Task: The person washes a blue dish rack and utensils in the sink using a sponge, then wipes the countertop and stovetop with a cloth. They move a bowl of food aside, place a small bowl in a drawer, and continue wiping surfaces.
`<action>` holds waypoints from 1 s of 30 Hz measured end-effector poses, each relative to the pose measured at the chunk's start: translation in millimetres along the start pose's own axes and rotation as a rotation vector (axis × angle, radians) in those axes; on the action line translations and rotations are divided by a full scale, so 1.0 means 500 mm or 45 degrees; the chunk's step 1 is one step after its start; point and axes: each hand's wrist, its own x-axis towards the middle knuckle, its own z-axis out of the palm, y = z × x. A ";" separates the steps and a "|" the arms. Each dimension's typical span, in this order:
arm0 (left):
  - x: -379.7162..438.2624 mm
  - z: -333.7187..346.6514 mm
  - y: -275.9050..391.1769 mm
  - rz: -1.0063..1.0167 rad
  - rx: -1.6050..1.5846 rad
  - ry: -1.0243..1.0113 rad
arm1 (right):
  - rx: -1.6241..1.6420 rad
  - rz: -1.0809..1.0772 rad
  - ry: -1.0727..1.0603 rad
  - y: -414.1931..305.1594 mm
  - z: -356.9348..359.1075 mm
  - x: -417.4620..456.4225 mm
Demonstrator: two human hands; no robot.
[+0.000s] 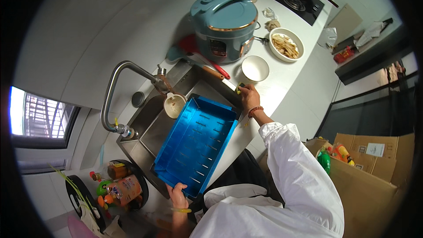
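A blue slotted drain basket (195, 145) lies tilted across the stainless steel sink (155, 120), overlapping its front edge. My left hand (178, 195) grips the basket's near end by the rim, with the thumb on the inner side. At the sink's right edge, my right hand (250, 98) holds a small yellow and dark green sponge (240, 88) in its fingertips. A white bowl (255, 68) sits on the counter just beyond that hand. Beside the basket, a cream strainer (174, 105) hangs in the sink, below the tap (114, 89).
A teal electric cooker (224, 23) stands behind the sink, with red and wooden-handled utensils (214, 71) before it. Sliced food fills a white dish (299, 44) to the right. Bottles (124, 190) crowd the left corner. A cardboard box (360, 178) stands at right.
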 end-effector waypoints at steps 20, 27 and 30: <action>0.011 -0.041 0.003 0.070 0.391 0.264 | -0.301 0.155 -0.029 -0.188 0.083 0.122; 0.017 -0.041 -0.012 0.112 0.350 0.258 | -0.489 -0.201 -0.074 -0.173 0.110 0.163; 0.005 -0.035 0.007 0.105 0.425 0.275 | -0.653 -0.335 -0.249 -0.180 0.141 0.184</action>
